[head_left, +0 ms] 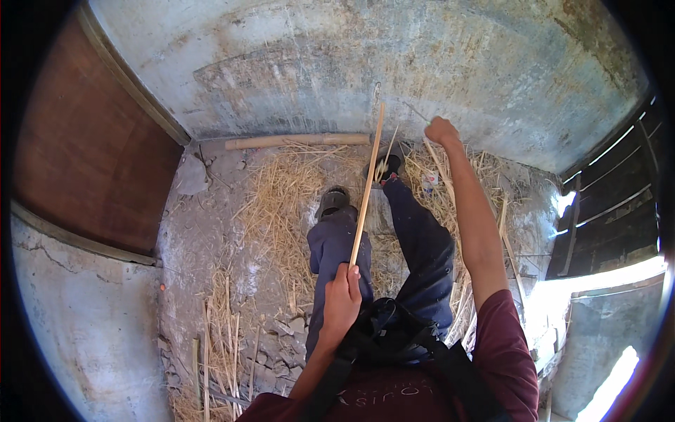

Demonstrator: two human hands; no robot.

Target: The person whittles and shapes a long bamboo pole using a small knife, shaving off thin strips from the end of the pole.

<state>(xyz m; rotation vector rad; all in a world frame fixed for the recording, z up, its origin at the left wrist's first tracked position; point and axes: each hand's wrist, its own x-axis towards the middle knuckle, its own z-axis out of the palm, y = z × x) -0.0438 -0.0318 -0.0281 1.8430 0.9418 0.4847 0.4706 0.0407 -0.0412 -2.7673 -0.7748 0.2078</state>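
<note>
My left hand [342,299] is closed around the near end of a long, pale bamboo strip [370,176]. The strip slants up and away from me, passing between my legs, its far end in front of the wall. Out to the right, my right hand [441,131] makes a fist on a knife [418,112]; its thin grey blade points to the upper left, apart from the strip, and the handle is hidden in my fingers. A thin pale sliver [389,151] stands out near my right shoe [390,165].
A thick bamboo pole [295,141] lies along the foot of the stained wall [295,77]. Shavings [274,204] cover the floor around my feet. Long strips [228,337] lie at the lower left, beside broken rubble [274,352]. A brown panel [95,141] stands left, dark slats [608,204] right.
</note>
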